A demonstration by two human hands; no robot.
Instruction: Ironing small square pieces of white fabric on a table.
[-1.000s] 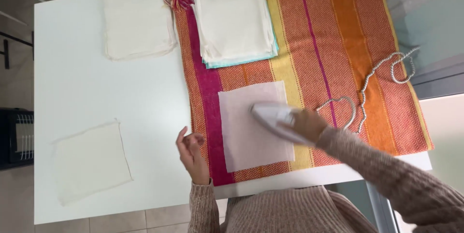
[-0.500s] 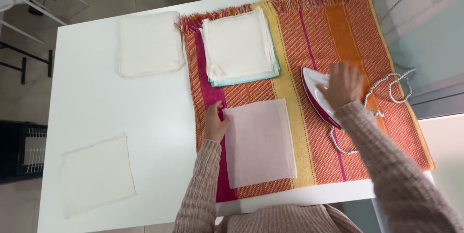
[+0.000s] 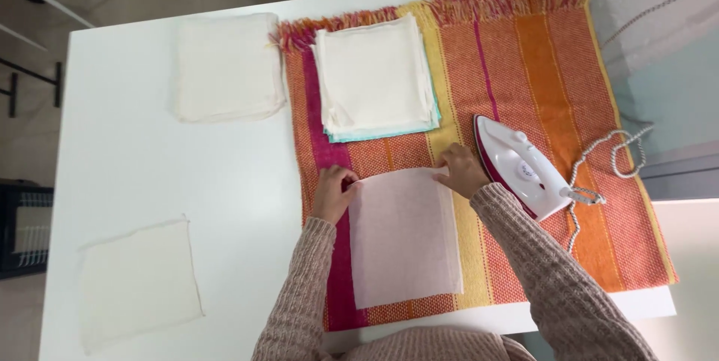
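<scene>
Now both hands are down on the pale pink cloth square (image 3: 404,237), which lies flat on the striped orange, yellow and magenta blanket (image 3: 539,69) near the front edge of the white surface (image 3: 150,174). Left hand (image 3: 333,192) is at the square's upper left corner, its grip pinched shut on that corner of fabric; right hand (image 3: 463,170) is at the upper right corner, fingers curled and nipping the top edge there in the same narrow pinch. Both sleeves are a knitted beige-pink. Just beside the right hand, on the blanket, the white and magenta iron (image 3: 520,166) lies free of either hand, its braided cord (image 3: 618,151) looping away toward the blanket's right edge. Above the square, well clear of it, sits a neat stack of folded cream cloths (image 3: 374,76) with a mint-coloured one showing at the bottom, on the blanket's fringed end. Off the blanket to the left there's a second cream pile (image 3: 225,67) on the bare surface, and nearer the front left corner a single cream square (image 3: 138,282) lying flat on its own.
</scene>
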